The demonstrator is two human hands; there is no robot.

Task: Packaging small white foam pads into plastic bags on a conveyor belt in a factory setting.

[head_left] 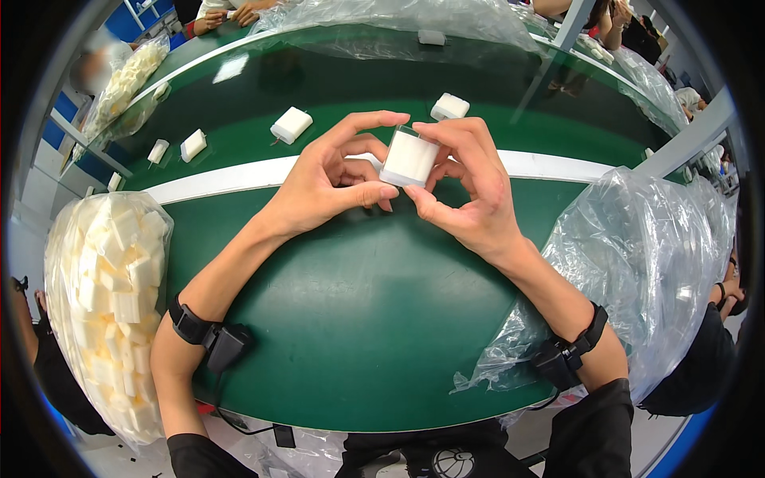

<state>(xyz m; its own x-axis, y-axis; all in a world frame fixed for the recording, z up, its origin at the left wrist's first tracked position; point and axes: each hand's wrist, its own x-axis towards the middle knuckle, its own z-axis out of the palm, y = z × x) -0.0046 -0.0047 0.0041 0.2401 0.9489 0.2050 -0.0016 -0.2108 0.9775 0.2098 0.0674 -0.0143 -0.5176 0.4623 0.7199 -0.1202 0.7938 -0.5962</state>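
A small white block with a clear casing point(409, 158) is held up over the green conveyor belt point(358, 311) by both hands. My left hand point(323, 187) grips its left side with thumb below and index finger arched over the top. My right hand point(470, 187) pinches its right side and lower corner. Both wrists carry black straps with small black devices.
Loose white blocks point(291, 124) point(449, 106) point(193, 145) lie on the belt beyond a white stripe point(239, 177). A clear bag full of white blocks point(107, 303) stands at left; a near-empty clear bag point(637, 263) at right. Other people's hands point(231, 14) work at the far side.
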